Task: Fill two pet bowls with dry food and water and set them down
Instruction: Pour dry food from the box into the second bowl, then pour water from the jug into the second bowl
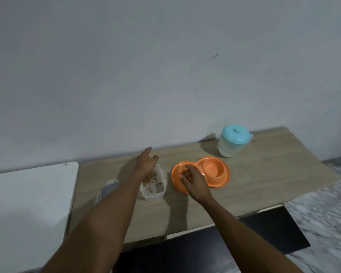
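Observation:
An orange double pet bowl (215, 180) lies on the wooden table (264, 174). My right hand (195, 182) hovers over its left basin, fingers curled around brown dry food (186, 173). The right basin (214, 168) looks bare. To the left stands a clear plastic container (155, 187) holding some kibble. My left hand (147, 161) reaches over the container's far end, fingers apart, holding nothing. A clear water pitcher (232, 142) with a turquoise lid stands at the back right.
The container's lid (106, 189) lies left of it, partly under my left forearm. A white surface (32, 194) adjoins the table's left end. A wall rises right behind the table. A dark mat (274, 233) and marbled floor lie below the front edge.

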